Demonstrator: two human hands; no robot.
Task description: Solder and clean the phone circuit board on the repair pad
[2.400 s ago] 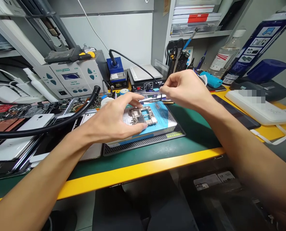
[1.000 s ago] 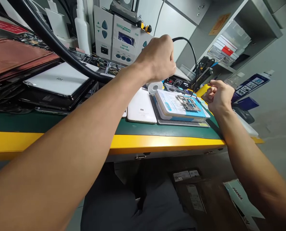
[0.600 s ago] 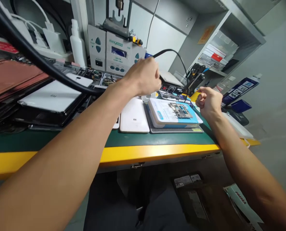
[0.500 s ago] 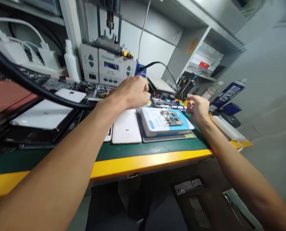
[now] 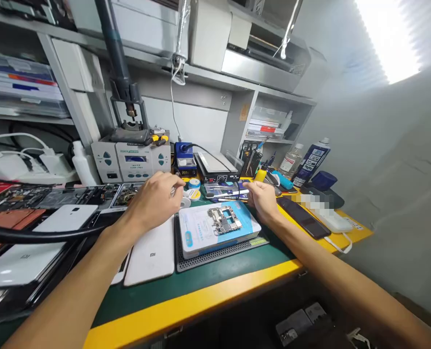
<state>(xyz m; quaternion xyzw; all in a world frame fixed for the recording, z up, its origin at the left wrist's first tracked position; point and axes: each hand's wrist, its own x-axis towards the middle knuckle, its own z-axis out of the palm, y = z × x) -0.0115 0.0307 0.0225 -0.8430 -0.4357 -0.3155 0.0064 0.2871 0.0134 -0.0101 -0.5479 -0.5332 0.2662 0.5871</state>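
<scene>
My left hand [image 5: 153,199] hovers over the back of the bench beside a white tape roll [image 5: 185,202]. Its fingers are curled into a pinch with a small shiny bit at the tips that I cannot name. My right hand [image 5: 263,202] rests just right of a blue-and-white box [image 5: 201,235]. Its fingers are bent together at the ends of several pen-like tools [image 5: 224,195]. A bare phone circuit board [image 5: 223,226] lies on top of the box, between my two hands, and neither hand touches it. The box sits on a black ridged mat [image 5: 215,252].
A grey rework station [image 5: 133,160], a blue soldering station [image 5: 184,160] and a hot plate [image 5: 215,169] line the back. White phones [image 5: 152,254] and a thick black hose [image 5: 37,236] lie at left. A black phone [image 5: 302,223] lies at right. The bench has a yellow front edge [image 5: 201,300].
My view has swung up and back to level. My left hand came down from the black cable to the tape roll. My right hand moved in towards the tools behind the box.
</scene>
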